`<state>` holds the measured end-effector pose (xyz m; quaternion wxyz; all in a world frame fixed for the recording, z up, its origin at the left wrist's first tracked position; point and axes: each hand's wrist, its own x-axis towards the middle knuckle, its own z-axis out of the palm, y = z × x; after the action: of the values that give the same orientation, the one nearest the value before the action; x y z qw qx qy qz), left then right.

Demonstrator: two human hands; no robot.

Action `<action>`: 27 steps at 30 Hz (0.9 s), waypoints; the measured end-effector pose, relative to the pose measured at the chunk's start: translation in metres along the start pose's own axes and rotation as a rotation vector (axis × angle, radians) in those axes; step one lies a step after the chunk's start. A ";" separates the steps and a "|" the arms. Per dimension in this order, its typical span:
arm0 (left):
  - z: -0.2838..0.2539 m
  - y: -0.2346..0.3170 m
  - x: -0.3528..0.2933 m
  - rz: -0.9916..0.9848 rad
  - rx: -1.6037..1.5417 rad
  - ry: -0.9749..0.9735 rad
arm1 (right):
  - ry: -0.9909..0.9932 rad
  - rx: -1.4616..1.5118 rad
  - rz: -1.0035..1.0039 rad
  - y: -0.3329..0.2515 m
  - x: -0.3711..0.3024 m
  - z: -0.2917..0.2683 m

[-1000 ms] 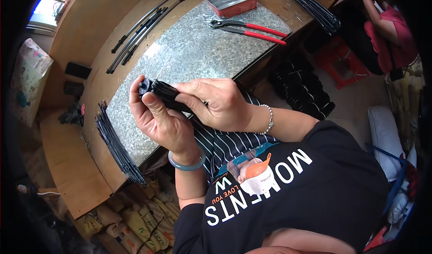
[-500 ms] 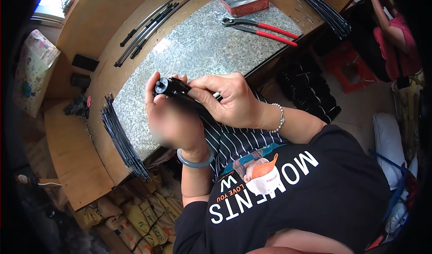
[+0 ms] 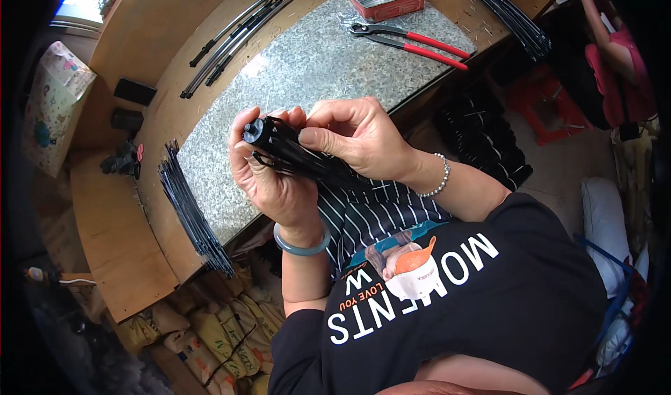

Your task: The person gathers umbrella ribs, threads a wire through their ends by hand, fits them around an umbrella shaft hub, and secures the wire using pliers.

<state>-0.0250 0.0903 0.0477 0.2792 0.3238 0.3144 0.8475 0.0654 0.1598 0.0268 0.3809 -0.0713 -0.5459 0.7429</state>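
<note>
A black folded umbrella frame [image 3: 305, 152], a bundle of slim ribs with a round cap at its upper left end, slants over the near edge of the stone slab. My left hand [image 3: 272, 185] is wrapped round it from below, close to the cap. At the frame's upper side my right hand [image 3: 360, 135] is closed, thumb and fingers pinched against the ribs. What lies between those fingertips is too small to make out. A thin pale wire [image 3: 268, 101] sticks up beyond the left fingers.
On the slab [image 3: 307, 66] lie red-handled pincers [image 3: 412, 43], beside a red tin [image 3: 384, 0] of thin wires. Black rib bundles rest at the left [image 3: 189, 213], the back [image 3: 241, 38] and the far right [image 3: 507, 14]. Another person's arm [image 3: 608, 31] shows at upper right.
The umbrella frame has turned, showing more of its ribs. My right hand has shifted slightly up and left along it, and its pinch has changed. My left hand keeps its hold near the cap.
</note>
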 end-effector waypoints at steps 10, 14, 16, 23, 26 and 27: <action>-0.007 0.010 0.017 -0.056 -0.373 -0.263 | -0.016 -0.132 0.098 0.016 -0.020 0.015; 0.022 0.026 0.007 -0.172 -0.080 0.067 | -0.125 -0.439 0.085 0.024 -0.029 0.010; 0.006 0.023 0.001 -0.105 0.197 -0.077 | 0.000 -0.622 -0.177 0.029 -0.028 0.010; 0.005 0.024 -0.013 -0.028 0.446 -0.033 | 0.162 -0.965 -0.990 -0.023 0.020 0.002; 0.003 0.013 -0.011 0.204 0.544 -0.078 | -0.021 -1.084 -0.913 -0.051 0.010 0.000; 0.003 0.015 -0.014 0.182 0.604 -0.118 | -0.113 -1.140 -0.872 -0.057 0.005 -0.002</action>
<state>-0.0178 0.0720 0.0549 0.1114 0.4675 0.5049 0.7170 0.0911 0.1712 0.0771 0.5174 0.0041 -0.8466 0.1250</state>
